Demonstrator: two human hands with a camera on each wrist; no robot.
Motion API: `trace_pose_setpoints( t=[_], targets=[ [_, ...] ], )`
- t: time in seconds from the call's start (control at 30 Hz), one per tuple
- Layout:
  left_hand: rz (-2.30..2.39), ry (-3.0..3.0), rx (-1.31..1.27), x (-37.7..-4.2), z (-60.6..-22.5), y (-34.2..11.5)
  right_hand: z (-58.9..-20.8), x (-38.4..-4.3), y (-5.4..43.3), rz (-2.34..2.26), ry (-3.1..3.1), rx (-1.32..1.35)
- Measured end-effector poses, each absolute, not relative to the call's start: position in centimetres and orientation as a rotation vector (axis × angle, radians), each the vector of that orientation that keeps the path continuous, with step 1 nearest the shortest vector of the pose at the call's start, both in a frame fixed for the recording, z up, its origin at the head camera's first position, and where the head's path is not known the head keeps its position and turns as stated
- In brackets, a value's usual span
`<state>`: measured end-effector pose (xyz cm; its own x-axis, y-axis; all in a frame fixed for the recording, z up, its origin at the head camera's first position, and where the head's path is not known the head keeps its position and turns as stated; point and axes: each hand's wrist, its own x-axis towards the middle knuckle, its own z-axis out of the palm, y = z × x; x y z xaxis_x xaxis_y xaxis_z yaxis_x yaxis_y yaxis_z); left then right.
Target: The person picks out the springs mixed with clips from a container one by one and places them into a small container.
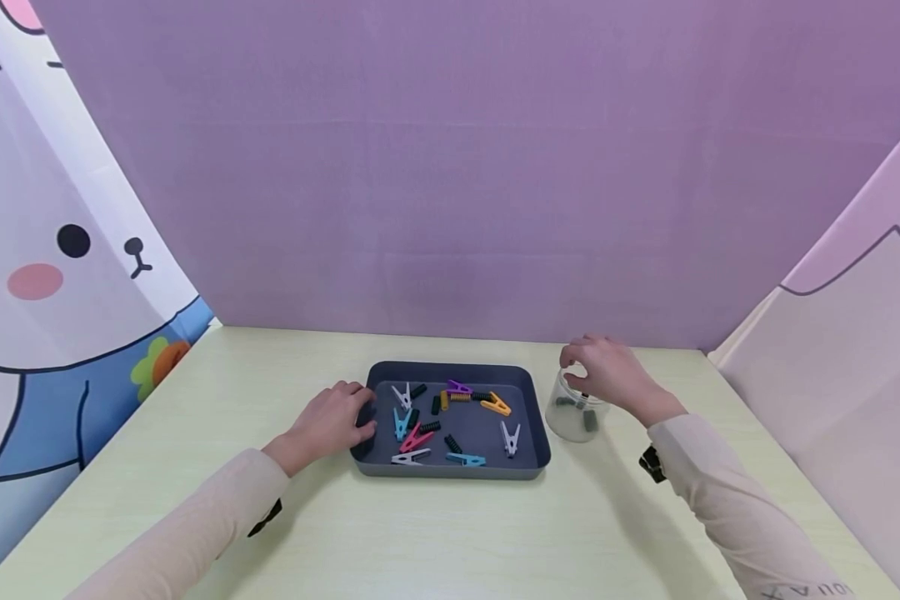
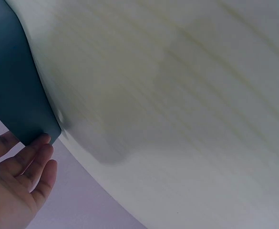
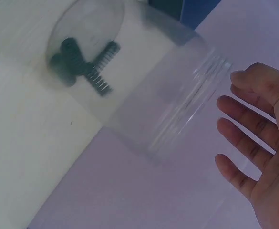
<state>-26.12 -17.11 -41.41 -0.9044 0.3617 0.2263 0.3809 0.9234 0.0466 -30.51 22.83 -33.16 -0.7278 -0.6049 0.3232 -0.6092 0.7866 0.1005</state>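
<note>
My left hand (image 1: pixel 332 419) rests at the left rim of a dark grey tray (image 1: pixel 465 472), thumb and fingers relaxed against it. In the left wrist view the fingertips touch the tray wall (image 2: pixel 20 81) near a corner. My right hand (image 1: pixel 607 375) is over the mouth of a clear jar (image 1: pixel 570 427), nothing between its fingers. The right wrist view shows those fingers loosely spread by the threaded rim. Several dark coil springs (image 3: pixel 101 85) lie at the jar's bottom. In the tray are plastic clips, among them a red clip (image 1: pixel 416 437) and an orange clip (image 1: pixel 497 404).
Dark springs (image 1: pixel 453 444) and gold springs (image 1: pixel 460 397) lie among the clips, with a purple clip (image 1: pixel 459 387) at the back. The jar stands right of the tray on a pale wooden table (image 1: pixel 450 542). A purple cloth (image 1: pixel 450 208) hangs behind the table.
</note>
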Motion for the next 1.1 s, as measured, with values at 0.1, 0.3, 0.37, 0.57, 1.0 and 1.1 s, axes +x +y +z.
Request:
trace_pose_setpoints(
  t=[0.1,0.3,0.37,0.57,1.0,1.1],
  targets=[
    [-0.131,-2.872,-0.561,-26.1,-41.4,-17.1,-33.2,-30.3,22.1,0.006,-2.609,0.956],
    [-0.128,-2.874,-0.565,-26.0,-41.3,-17.1,-33.5,-29.9,20.7,-0.014,-2.590,1.011],
    [-0.129,-2.871,-0.568,-26.0,-41.3,-17.1,-33.6,-29.7,20.2,-0.012,-2.605,1.023],
    [-0.134,-2.860,-0.577,-26.0,-41.3,-17.1,-34.5,-29.4,19.0,0.016,-2.643,1.071],
    [-0.144,-2.845,-0.587,-25.7,-41.0,-17.3,-36.0,-28.2,16.0,-0.005,-2.667,1.253],
    [-0.150,-2.844,-0.592,-25.5,-40.9,-17.3,-36.2,-28.0,15.3,-0.011,-2.665,1.279]
  ],
)
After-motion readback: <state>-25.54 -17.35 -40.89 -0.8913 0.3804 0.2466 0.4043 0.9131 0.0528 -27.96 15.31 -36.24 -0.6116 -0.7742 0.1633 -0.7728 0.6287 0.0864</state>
